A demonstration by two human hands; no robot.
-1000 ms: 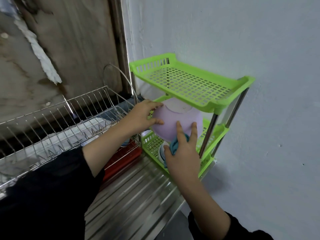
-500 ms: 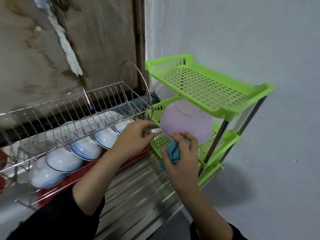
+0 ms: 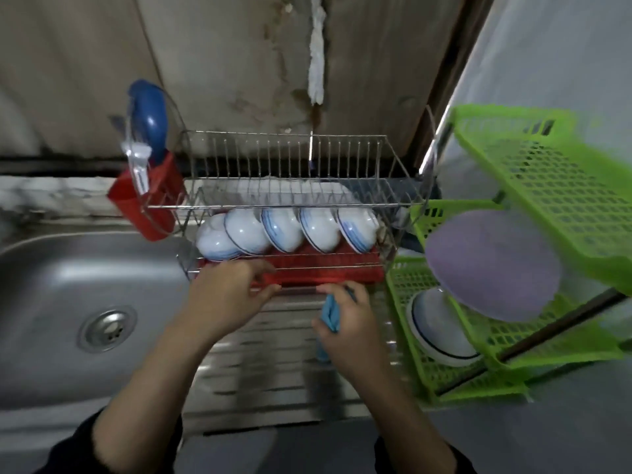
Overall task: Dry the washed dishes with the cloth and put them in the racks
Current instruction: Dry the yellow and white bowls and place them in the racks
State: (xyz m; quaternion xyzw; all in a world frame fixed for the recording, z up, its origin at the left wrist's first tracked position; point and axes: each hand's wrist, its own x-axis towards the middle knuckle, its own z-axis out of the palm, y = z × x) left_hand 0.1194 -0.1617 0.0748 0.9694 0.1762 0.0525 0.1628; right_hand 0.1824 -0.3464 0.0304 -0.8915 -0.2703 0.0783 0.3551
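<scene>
Right hand [image 3: 346,325] grips blue cloth [image 3: 331,314]; left hand [image 3: 227,297] blurred, its grasp unclear.

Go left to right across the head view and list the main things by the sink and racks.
sink drain → red cutlery holder → row of white bowls in the wire rack → purple bowl in the green rack
</scene>
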